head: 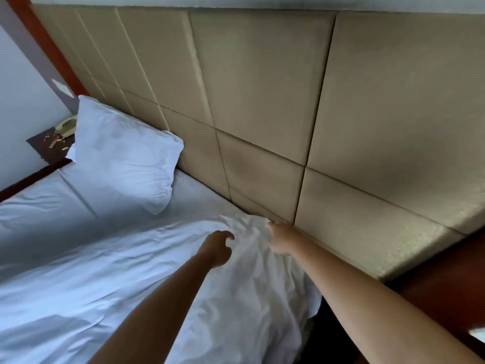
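The white duvet (147,279) lies rumpled on the bed, its top corner bunched at the foot of the headboard (262,101). The right hand (282,239) lies on that corner, just beside the headboard. Its fingers are hidden, so its grip cannot be told. The left hand (216,248), slightly farther from the headboard, hovers with loosely curled fingers, its grip released. A pillow (123,153) leans against the headboard farther along.

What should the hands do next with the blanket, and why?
Probably the left hand should grip the blanket beside the right hand, so both can tug it flat toward the headboard. The blanket is bunched and wrinkled at that corner, the right hand rests on it, and the left hand's curled fingers seem to hover just above the cloth.
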The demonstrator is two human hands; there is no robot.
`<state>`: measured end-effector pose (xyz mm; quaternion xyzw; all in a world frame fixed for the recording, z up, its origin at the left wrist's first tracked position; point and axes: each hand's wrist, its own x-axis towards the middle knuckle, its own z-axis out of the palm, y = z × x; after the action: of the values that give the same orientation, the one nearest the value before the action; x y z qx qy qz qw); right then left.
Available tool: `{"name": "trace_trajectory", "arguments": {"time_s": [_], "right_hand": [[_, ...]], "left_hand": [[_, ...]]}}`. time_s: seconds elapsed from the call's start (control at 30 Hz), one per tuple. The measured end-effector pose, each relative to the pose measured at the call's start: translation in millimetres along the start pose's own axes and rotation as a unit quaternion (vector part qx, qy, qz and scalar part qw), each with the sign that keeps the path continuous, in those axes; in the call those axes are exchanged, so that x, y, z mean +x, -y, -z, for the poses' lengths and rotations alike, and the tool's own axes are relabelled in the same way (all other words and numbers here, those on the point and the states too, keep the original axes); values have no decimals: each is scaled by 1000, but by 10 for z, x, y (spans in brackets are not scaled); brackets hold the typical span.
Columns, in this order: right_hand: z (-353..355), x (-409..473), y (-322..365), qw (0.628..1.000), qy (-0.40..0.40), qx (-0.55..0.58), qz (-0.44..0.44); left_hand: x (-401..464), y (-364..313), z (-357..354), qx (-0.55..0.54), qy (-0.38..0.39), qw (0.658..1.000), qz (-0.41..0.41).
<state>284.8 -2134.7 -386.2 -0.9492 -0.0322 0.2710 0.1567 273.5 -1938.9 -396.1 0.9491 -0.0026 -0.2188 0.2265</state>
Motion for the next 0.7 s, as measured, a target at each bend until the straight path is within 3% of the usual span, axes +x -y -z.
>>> {"name": "trace_trajectory", "arguments": {"time_s": [0.13,0.3,0.57,0.7], "right_hand": [[-134,60,548,996,48,-25,75],[-449,-207,1495,976,72,-62,197],[-1359,-1425,2869,917,90,-156,355],[-2095,-2295,3433,869,118,-205,435]], "left_hand": [[-332,381,135,-38,-33,998,39],[-1205,1020,332,-88,-134,979,125],[-3415,2170,184,-91,-204,935,275],[-4673,2575,-198,-119,-238,900,345]]}}
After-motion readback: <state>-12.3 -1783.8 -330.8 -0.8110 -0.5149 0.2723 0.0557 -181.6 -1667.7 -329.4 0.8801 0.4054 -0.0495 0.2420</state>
